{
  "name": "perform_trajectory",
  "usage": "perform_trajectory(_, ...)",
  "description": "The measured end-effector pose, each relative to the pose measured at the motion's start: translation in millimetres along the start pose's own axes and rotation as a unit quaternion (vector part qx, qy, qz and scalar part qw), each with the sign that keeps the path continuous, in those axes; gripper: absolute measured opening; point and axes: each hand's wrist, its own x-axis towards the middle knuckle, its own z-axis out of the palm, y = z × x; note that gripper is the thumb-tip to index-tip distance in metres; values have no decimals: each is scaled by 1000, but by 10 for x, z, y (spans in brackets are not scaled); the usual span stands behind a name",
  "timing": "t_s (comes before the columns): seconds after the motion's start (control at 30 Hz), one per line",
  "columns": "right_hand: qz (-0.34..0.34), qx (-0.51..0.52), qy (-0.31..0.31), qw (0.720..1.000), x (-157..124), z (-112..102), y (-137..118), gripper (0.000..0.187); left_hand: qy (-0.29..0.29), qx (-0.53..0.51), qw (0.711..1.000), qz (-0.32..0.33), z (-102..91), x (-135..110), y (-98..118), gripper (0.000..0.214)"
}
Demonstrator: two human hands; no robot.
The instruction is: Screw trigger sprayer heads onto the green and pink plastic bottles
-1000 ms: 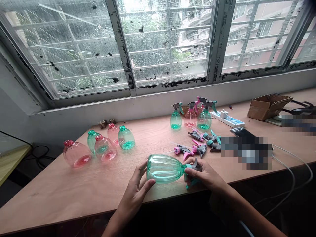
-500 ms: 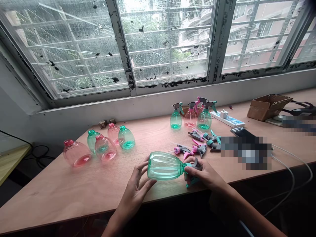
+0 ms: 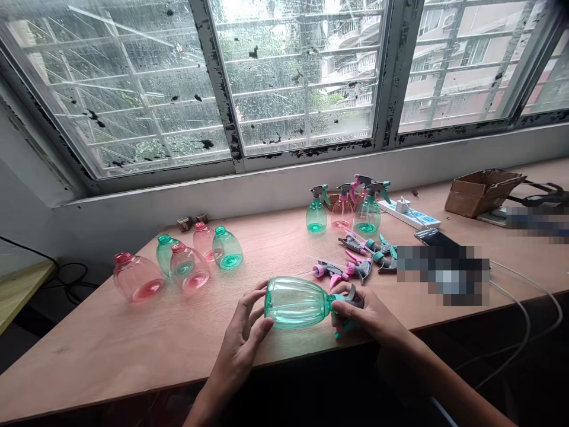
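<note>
Fingers of the right hand grip the spray head of the green bottle, held near the table's front edge; those of the left hand cup its base widely, contact unclear. Tightening the head appears in hand, calling for opposed turning about the near-horizontal long axis, neck rightward.

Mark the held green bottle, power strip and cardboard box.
Held green bottle (image 3: 297, 302): head view, middle of its body.
Power strip (image 3: 418, 218): head view, top face near its middle.
Cardboard box (image 3: 464, 198): head view, its near wall.
</note>
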Motion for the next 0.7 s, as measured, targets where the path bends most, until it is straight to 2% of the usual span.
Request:
perform_trajectory(0.23,1,34,3,999,-2,-19,33,32,-29,-32,997,67,18,-27,-52,33)
perform_trajectory(0.5,4,73,2,997,-25,-51,10,32,-21,-17,995,98,37,-121,-31,29)
perform_trajectory(0.6,-38,-6,21,999,-88,-7,-16,30,-4,-24,996,85,58,-138,35,42)
perform_trajectory(0.7,-118,-147,77,979,-188,53,-49,28,-5,15,1000,23,60,-147,77,56)
